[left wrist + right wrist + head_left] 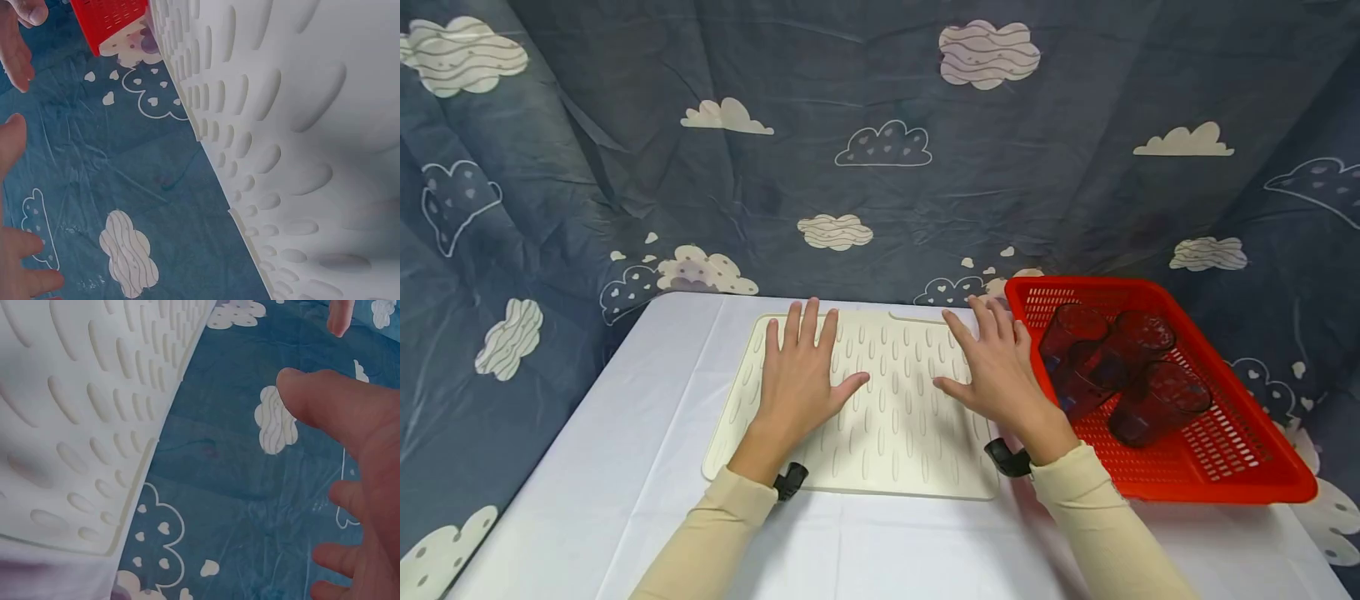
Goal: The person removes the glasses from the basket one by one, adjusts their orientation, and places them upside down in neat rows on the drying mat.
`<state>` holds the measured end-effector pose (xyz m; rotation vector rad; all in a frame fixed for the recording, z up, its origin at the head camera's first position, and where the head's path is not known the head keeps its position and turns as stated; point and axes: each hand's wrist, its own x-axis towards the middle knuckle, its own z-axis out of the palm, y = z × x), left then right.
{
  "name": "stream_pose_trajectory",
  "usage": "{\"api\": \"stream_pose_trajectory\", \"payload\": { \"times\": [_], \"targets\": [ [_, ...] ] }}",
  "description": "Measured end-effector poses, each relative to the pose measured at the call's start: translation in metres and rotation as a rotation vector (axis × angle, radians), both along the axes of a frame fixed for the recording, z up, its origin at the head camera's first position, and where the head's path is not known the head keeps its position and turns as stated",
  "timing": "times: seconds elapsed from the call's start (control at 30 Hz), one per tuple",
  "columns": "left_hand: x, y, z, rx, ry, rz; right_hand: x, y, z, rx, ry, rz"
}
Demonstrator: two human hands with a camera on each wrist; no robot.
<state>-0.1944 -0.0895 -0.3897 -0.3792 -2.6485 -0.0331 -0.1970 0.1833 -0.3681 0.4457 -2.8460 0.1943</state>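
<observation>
A cream mat (887,408) with raised oval ridges lies flat on the table, seen in all three views. Over its left part is my left hand (801,367), fingers spread and thumb pointing inward, holding nothing. My right hand (1000,367) hovers at the mat's right side, fingers apart, also holding nothing. Close beside the right hand stands a red plastic basket (1240,450). Several dark, see-through glasses lie tilted inside it, among them a front glass (1157,404) and a back left glass (1075,329).
A white cloth (647,450) covers the table around the mat. Behind and along the sides hangs a dark blue curtain (865,67) with cloud prints. The basket takes up the table's right side, its rim (1210,496) near the right edge.
</observation>
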Motion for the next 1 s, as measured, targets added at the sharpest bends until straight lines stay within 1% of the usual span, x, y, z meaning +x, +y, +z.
{"api": "stream_pose_trajectory", "payload": {
  "times": [0.23, 0.33, 0.43, 0.6, 0.67, 0.73, 0.83, 0.93, 1.0],
  "targets": [
    [0.001, 0.000, 0.001, 0.010, 0.020, 0.000, 0.001, 0.003, 0.003, -0.012, 0.028, 0.015],
    [0.003, 0.000, 0.002, 0.034, 0.028, -0.013, 0.004, 0.005, 0.006, -0.012, 0.026, 0.016],
    [0.005, -0.002, 0.002, 0.078, 0.050, -0.042, 0.007, 0.005, 0.012, 0.000, 0.020, 0.011],
    [0.008, -0.008, 0.000, 0.129, 0.123, -0.103, 0.014, 0.007, 0.022, 0.025, 0.032, 0.022],
    [0.009, -0.011, -0.001, 0.160, 0.140, -0.137, 0.016, 0.009, 0.025, 0.025, 0.038, 0.036],
    [0.010, -0.013, -0.002, 0.189, 0.141, -0.171, 0.018, 0.012, 0.028, 0.023, 0.037, 0.051],
    [0.011, -0.017, -0.003, 0.187, 0.140, -0.216, 0.022, 0.016, 0.034, 0.023, 0.025, 0.066],
    [0.011, -0.021, -0.002, 0.158, 0.135, -0.248, 0.026, 0.021, 0.040, 0.032, 0.010, 0.076],
    [0.011, -0.024, -0.001, 0.156, 0.125, -0.266, 0.027, 0.025, 0.044, 0.042, 0.003, 0.077]
  ]
}}
